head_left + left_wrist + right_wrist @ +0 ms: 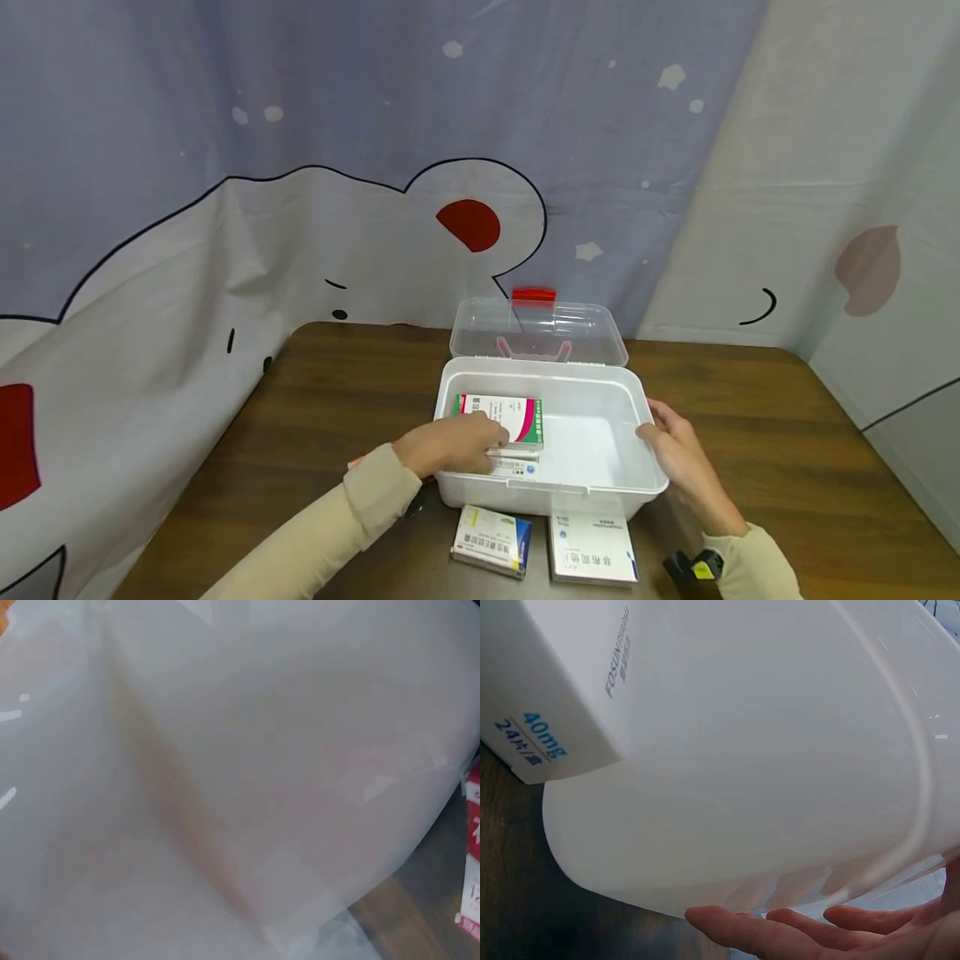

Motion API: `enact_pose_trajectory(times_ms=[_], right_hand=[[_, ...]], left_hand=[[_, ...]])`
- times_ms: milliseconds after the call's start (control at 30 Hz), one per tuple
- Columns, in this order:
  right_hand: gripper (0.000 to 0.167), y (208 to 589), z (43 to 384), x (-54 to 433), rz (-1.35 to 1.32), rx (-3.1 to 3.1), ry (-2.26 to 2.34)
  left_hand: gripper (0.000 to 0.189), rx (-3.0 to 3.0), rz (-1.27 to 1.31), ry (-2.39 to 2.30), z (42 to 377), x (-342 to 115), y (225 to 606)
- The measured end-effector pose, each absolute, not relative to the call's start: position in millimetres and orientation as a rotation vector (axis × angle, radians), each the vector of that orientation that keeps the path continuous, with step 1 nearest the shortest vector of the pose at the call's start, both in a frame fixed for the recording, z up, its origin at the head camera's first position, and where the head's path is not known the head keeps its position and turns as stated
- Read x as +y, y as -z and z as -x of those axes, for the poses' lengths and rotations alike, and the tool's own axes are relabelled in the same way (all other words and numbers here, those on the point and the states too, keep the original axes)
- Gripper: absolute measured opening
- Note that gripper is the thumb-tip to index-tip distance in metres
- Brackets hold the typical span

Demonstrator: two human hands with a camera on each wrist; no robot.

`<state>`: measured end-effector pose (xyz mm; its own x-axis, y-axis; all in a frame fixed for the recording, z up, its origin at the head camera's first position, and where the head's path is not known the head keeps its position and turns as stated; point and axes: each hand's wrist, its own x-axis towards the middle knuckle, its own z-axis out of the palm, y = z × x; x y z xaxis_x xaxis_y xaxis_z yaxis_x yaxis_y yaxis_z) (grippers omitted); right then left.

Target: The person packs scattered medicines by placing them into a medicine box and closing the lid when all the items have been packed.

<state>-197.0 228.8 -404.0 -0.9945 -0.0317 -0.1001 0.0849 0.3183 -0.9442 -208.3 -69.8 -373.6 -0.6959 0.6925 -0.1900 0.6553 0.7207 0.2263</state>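
A white plastic storage box [577,371] stands on the table with its clear lid [585,329] folded back. My left hand [450,443] reaches over the left side into it. Its fingers grip the near edge of a white medicine box with green and pink bands [534,412]; part of the grip is hidden. Another white medicine box [517,468] lies beside that one, nearer the front wall. With thumb over the rim and fingers along the outer wall, my right hand [678,458] holds the storage box's right end. The right wrist view shows these fingers [780,937] under the wall.
In front of the storage box lie a medicine box with blue and yellow [491,537] and a larger white medicine box [592,550]. A red-and-white box [472,855] shows at the left wrist view's edge. A patterned curtain [360,225] hangs behind the wooden table [337,375].
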Motion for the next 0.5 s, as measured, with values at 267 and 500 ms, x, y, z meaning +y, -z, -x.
enact_pose_trajectory(times_ms=[267, 500], right_hand=[[0.049, 403.2, 196.7, 228.5, -0.039, 2.467, 1.776], [0.049, 403.9, 196.1, 228.8, -0.05, 2.462, 1.784]], left_hand=[[0.025, 2.677, -1.146, -0.515, 207.7, -87.3, 359.1], [0.028, 2.789, -1.095, -0.781, 202.2, -114.8, 348.4]])
